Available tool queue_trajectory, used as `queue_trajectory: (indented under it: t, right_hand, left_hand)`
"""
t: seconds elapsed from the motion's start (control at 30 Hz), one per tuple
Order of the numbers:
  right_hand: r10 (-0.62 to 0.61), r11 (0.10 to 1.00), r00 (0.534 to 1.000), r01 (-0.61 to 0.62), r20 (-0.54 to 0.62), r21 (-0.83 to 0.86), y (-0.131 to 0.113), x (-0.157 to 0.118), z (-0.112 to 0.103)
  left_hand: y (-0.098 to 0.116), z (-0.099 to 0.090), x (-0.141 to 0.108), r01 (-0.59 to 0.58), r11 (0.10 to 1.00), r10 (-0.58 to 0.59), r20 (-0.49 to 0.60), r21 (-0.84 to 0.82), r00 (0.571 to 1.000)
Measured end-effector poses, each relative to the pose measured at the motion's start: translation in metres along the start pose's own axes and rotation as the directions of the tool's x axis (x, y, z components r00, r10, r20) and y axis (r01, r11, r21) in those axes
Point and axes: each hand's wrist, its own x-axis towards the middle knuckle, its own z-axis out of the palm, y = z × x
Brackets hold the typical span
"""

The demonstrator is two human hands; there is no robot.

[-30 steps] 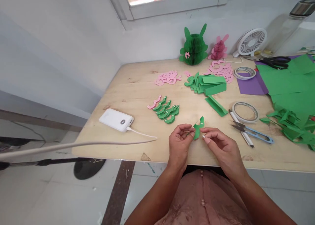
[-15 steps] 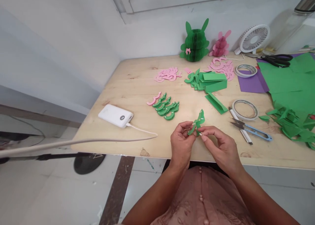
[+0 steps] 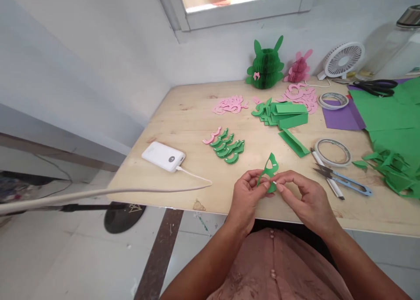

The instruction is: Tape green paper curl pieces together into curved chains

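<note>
- Left hand (image 3: 246, 197): fingers curled, thumb directed toward the right hand (image 3: 305, 199).
- Right hand: thumb and forefinger pinched, tips just beside the left thumb.
- Forearms (image 3: 205, 258): bare, angled inward, converging forward.

One left hand (image 3: 244, 197) and one right hand (image 3: 305, 199) are holding one green cutout (image 3: 271, 170) and one small white piece (image 3: 274, 182), while two paper figures (image 3: 265, 70), two tape rolls (image 3: 332, 107), two pink piles (image 3: 231, 104), one marker (image 3: 336, 189), one pair of snips (image 3: 335, 174), one pair of scissors (image 3: 374, 88), one fan (image 3: 344, 60), one bottle (image 3: 382, 50) and one power bank (image 3: 160, 155) are also showing
</note>
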Motion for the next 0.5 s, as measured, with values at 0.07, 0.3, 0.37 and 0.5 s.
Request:
queue_trajectory:
  t: [0.07, 0.3, 0.37, 0.5]
  right_hand:
    - [-0.034, 0.999, 0.999, 0.035, 0.032, -0.035, -0.001, 0.002, -0.003]
    - [-0.136, 0.983, 0.987, 0.146, 0.090, -0.113, -0.004, 0.007, -0.009]
    - [-0.147, 0.978, 0.983, 0.160, 0.106, -0.130, -0.005, 0.008, -0.011]
    - [-0.161, 0.972, 0.976, 0.183, 0.148, -0.144, -0.002, 0.008, -0.012]
  left_hand:
    - [0.004, -0.002, 0.000, 0.052, 0.998, -0.054, 0.054, 0.029, 0.997]
    - [0.010, -0.006, 0.001, 0.107, 0.994, -0.107, 0.062, 0.008, 0.992]
    - [0.011, -0.008, 0.002, 0.135, 0.991, -0.135, 0.078, 0.011, 0.988]
    - [0.012, -0.009, 0.003, 0.205, 0.978, -0.208, 0.163, 0.039, 0.964]
